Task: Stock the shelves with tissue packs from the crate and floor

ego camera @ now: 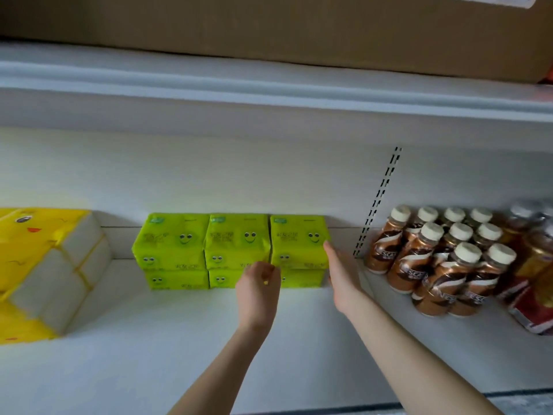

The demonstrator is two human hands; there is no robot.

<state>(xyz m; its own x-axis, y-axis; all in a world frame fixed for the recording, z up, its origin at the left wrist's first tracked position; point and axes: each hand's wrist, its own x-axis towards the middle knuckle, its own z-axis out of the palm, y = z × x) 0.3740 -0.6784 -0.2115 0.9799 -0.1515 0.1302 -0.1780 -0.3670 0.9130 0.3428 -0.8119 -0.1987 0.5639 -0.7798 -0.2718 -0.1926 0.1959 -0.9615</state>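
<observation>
Against right pack: right hand fingers flat.

Glossy, seemingly plastic-wrapped tissue packs

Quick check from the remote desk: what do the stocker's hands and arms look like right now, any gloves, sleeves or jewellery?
Both arms are bare up to the frame edge: no sleeves show. The left hand and right hand wear no gloves, and no watch, bracelet or ring is visible. Slender forearms, no markings seen.
</observation>
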